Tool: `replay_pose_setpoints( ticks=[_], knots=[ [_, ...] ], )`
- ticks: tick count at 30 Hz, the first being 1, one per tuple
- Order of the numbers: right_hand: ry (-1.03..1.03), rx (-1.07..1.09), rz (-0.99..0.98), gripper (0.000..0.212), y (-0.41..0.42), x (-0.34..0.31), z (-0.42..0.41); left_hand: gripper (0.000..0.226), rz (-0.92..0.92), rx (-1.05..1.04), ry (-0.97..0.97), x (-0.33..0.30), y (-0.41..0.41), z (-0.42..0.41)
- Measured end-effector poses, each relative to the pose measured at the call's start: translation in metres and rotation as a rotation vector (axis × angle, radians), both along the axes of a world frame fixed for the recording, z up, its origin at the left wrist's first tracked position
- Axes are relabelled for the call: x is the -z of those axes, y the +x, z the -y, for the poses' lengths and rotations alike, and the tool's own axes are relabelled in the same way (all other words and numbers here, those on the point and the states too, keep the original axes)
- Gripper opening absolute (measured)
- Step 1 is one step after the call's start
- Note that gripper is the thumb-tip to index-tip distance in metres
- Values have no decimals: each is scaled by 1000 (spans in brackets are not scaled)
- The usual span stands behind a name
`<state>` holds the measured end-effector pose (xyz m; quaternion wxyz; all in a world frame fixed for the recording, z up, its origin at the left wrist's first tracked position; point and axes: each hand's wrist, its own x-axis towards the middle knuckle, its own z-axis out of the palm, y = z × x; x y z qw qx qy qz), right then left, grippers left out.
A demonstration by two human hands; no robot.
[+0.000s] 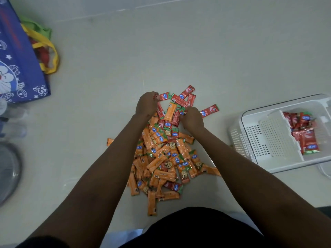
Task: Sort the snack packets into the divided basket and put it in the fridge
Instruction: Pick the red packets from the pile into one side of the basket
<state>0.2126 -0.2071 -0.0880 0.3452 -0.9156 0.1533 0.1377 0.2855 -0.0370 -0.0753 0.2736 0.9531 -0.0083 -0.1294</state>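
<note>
A heap of orange packets and red packets lies on the pale floor in front of me. My left hand is at the heap's far left edge, fingers curled round red packets. My right hand is curled down on red packets at the heap's far right side. The white divided basket stands on the floor to the right. Its right compartment holds several red packets; the compartment left of the perforated divider shows no packets.
A blue printed shopping bag with yellow handles stands at the far left. A round grey fan base lies at the left edge. A clear lid peeks out under the basket's right end. Bare floor stretches beyond the heap.
</note>
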Motion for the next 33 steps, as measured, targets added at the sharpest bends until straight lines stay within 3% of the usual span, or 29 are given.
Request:
replay_pose_setpoints(
  ticks=[2,8,13,16,18,21,25,28,33],
  knots=[
    [109,23,30,18,-3,-4,6,20,42,34,32,2,9,4],
    [383,240,-62,18,-10,-13,30,38,-29,125,104,10,23,15],
    [616,404,-150,18,-16,-23,42,24,-75,180,214,7,30,17],
    [698,419,-167,17,-16,-28,40,25,-51,131,144,0,28,13],
    [725,410,-163,14,-17,-31,36,24,-127,70,-12,-7,23,10],
    [678,327,-146,12,-18,-32,29,16,-287,17,-174,-17,12,4],
    [487,194,-103,18,-15,-24,18,28,-314,218,-50,-20,-3,-7],
    [198,-84,6,22,-9,-15,9,41,-197,367,129,-14,-9,-14],
    [-113,-388,92,39,-2,0,4,29,-6,401,308,0,-19,-13]
  ],
)
